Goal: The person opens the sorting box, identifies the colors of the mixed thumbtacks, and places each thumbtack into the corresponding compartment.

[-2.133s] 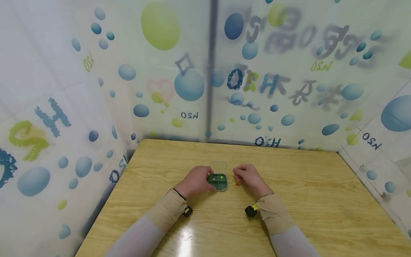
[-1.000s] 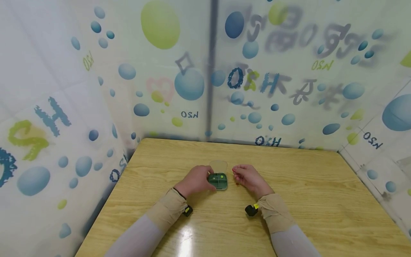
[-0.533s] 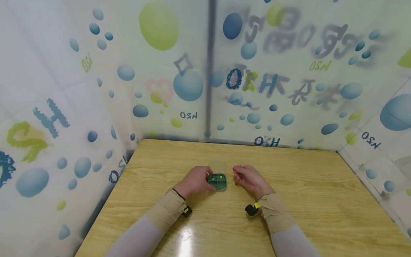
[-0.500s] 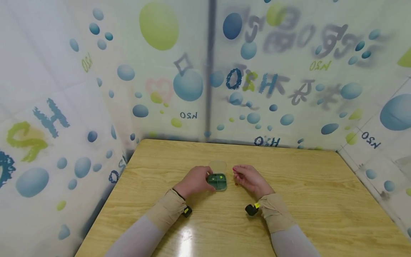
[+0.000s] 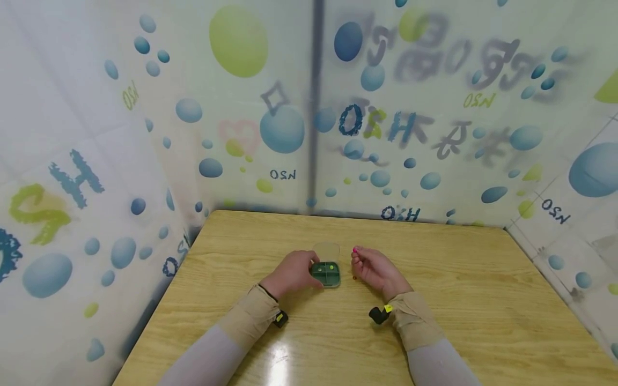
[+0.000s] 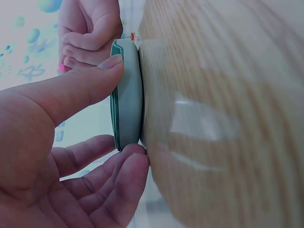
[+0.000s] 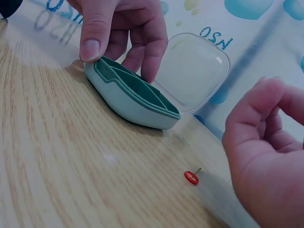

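Observation:
A small green pill box [image 5: 326, 274] with four-way dividers sits on the table, its clear lid [image 7: 194, 71] raised at the far side. My left hand [image 5: 293, 272] grips the box's left side, thumb on the near edge and fingers behind. A yellow-green bit [image 5: 331, 267] and a pale one lie in its far compartments. To the right of the box, my right hand [image 5: 376, 269] pinches a small bright pink thing [image 5: 355, 250] at its fingertips; its kind is mostly hidden. Beneath that hand, a red thumbtack [image 7: 191, 177] lies on the table, its pin sticking up at a slant.
The wooden table [image 5: 458, 300] reaches back to a patterned curtain [image 5: 241, 134] that also closes off both sides. Black wrist cameras [image 5: 379, 315] are strapped under both forearms.
The right fingertips have turned slightly upward, and the pink thing between them now shows clearly. Left hand, pill box and red thumbtack keep their places.

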{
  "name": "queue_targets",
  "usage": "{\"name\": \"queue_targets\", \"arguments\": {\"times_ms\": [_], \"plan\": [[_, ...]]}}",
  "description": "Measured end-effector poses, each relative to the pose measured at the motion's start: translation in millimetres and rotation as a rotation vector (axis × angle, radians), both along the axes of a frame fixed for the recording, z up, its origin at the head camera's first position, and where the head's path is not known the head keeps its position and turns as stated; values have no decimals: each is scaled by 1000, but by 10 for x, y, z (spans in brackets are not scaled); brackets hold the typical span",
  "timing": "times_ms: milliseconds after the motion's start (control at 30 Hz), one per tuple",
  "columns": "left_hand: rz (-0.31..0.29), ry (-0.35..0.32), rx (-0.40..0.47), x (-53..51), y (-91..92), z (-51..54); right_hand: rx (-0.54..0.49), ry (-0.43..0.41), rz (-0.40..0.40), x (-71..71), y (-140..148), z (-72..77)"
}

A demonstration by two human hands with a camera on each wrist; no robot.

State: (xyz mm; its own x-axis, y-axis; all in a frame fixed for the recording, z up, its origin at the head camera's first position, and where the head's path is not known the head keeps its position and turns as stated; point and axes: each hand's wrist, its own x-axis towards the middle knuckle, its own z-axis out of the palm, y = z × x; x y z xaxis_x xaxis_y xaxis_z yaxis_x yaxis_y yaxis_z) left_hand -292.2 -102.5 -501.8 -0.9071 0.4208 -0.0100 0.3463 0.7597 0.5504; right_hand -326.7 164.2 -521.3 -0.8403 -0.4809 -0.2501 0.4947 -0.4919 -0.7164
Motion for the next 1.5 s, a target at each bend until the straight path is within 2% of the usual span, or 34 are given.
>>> {"name": "queue_targets", "arguments": {"times_ms": [167,367,600,733,1167,1500], "plan": [[0,3,4,1,-2,1,-101,-52,-64,-15,31,-19],[2,-3,2,2,-5,7,-212,-79,-92,-37,75,-43],[4,-3,0,5,-8,9,-526,-117,-125,-54,154,-75],[8,-4,-1,19,-12,27,-643,-157,-171,-73,181,-95],[9,-12,-1,18,7,33,-801,-185,-321,-86,251,-109],[7,-22,1,15,0,26,-787,-209,-363,-94,252,-95]]}}
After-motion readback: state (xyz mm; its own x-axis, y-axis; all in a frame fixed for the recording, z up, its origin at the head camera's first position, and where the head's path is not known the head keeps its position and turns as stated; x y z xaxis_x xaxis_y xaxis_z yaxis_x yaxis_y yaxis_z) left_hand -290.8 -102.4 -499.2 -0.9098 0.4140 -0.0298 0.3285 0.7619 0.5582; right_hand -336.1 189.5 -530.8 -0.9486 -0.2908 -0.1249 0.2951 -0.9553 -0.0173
